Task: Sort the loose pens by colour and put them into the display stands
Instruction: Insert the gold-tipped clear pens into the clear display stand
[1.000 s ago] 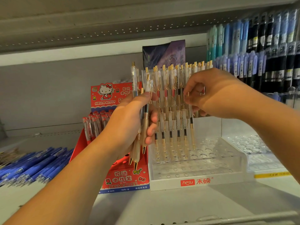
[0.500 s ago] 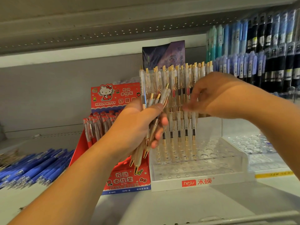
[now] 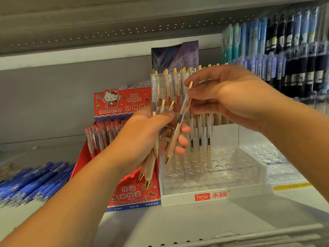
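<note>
pen (image 3: 179, 122) now in right hand (image 3: 231, 98)

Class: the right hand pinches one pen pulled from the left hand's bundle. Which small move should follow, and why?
Probably lower that pen, tip down, into an empty hole of the clear stand. The right hand holds it apart from the bundle in the left hand.

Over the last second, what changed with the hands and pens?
The right hand came off the pens standing in the clear stand and took one gold-tipped pen by its top, drawing it up out of the left hand. The left hand's bundle, the stand's rows and the red box stayed.
</note>
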Available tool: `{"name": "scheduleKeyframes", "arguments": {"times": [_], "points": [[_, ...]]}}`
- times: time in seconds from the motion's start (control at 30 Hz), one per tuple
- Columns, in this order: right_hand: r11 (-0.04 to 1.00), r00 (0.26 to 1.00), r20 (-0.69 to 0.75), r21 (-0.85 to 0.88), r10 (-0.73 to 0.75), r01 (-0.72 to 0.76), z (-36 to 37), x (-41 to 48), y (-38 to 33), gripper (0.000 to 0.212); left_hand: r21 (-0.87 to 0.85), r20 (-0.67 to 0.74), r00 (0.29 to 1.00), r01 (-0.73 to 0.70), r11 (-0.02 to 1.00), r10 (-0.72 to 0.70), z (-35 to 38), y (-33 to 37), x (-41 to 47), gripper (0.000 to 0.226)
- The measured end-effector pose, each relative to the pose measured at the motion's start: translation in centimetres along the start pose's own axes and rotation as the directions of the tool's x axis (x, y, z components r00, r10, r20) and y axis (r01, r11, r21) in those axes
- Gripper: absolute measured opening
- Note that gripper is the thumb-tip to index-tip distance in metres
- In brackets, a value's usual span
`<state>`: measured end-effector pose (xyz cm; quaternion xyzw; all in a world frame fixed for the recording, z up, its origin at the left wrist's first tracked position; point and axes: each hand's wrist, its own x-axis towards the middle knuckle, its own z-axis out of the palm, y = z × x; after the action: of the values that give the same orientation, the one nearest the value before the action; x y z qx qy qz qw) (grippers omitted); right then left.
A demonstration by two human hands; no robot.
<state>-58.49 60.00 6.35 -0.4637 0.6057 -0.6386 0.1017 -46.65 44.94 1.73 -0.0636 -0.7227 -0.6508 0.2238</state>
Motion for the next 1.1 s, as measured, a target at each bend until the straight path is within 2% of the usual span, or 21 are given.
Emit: {"name": "scheduleKeyframes", "arguments": {"times": [0.1, 0.2, 0.4, 0.57, 0.87, 1.03, 1.1], "points": [[0.998, 1.000, -0.024, 0.057, -0.014, 0.015, -0.5, 0.1, -0.3, 0.022, 0.031, -0.074, 0.997, -0.015, 0.999, 0.017, -0.1, 0.0, 0.1, 0.019], [1.000, 0.997, -0.082, 0.014, -0.002, 0.003, -1.0, 0.3, -0.4, 0.022, 0.081, -0.118, 0.993, -0.019, 0.997, 0.028, -0.1, 0.1, 0.1, 0.019], [0.962, 0.988, -0.147, -0.261, 0.046, -0.084, -2.1, 0.7, -0.9, 0.020, 0.077, -0.136, 0.991, -0.005, 0.997, 0.015, 0.2, 0.4, 0.1, 0.017], [0.900, 0.963, -0.270, -0.422, -0.009, -0.110, -2.7, 1.2, -0.8, 0.017, 0.013, -0.109, 0.994, 0.003, 1.000, -0.002, 0.2, 0.4, 0.1, 0.018], [0.826, 0.971, -0.231, -0.537, 0.052, -0.172, -2.4, 1.3, -0.1, 0.014, -0.063, -0.106, 0.994, -0.021, 0.998, 0.014, 0.0, 0.4, 0.3, 0.022], [0.714, 0.981, -0.164, -0.673, 0.106, -0.190, -2.5, 1.2, -0.1, 0.012, -0.112, -0.073, 0.997, -0.005, 0.994, -0.003, 0.0, 0.4, 0.3, 0.020], [0.629, 0.980, -0.117, -0.754, 0.160, -0.193, -2.5, 1.2, 0.0, 0.009, -0.131, -0.057, 0.998, 0.009, 0.991, -0.017, 0.0, 0.4, 0.3, 0.020]]}}
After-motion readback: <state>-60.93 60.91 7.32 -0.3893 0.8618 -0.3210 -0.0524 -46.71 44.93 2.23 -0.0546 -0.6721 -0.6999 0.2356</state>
